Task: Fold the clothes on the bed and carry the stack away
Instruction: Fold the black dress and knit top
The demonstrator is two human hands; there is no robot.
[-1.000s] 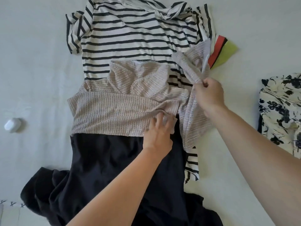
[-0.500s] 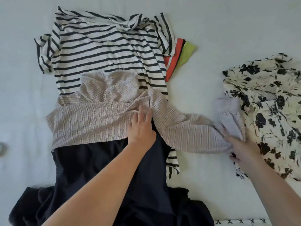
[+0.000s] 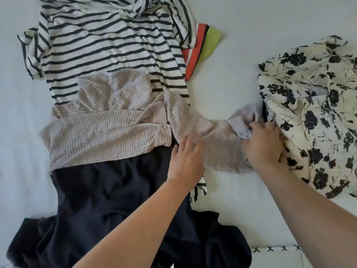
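Note:
A beige knit cardigan [image 3: 100,132] lies across the middle of the bed, on top of a black-and-white striped shirt [image 3: 108,41] and a black garment [image 3: 116,200]. Its right sleeve [image 3: 218,140] stretches out sideways to the right. My left hand [image 3: 185,159] presses flat with straight fingers where that sleeve meets the body. My right hand [image 3: 262,144] grips the sleeve's cuff, beside a cream garment with black flowers [image 3: 316,105].
A red, white and lime-green piece of cloth [image 3: 202,49] pokes out from under the striped shirt. The white bed sheet [image 3: 231,206] shows between the piles. A cross-stitched seam [image 3: 274,248] marks the bed's near edge at the lower right.
My right hand has pulled the cardigan's sleeve from up over the garment out to the right and down onto the bed. My left hand has slid slightly right along the sleeve.

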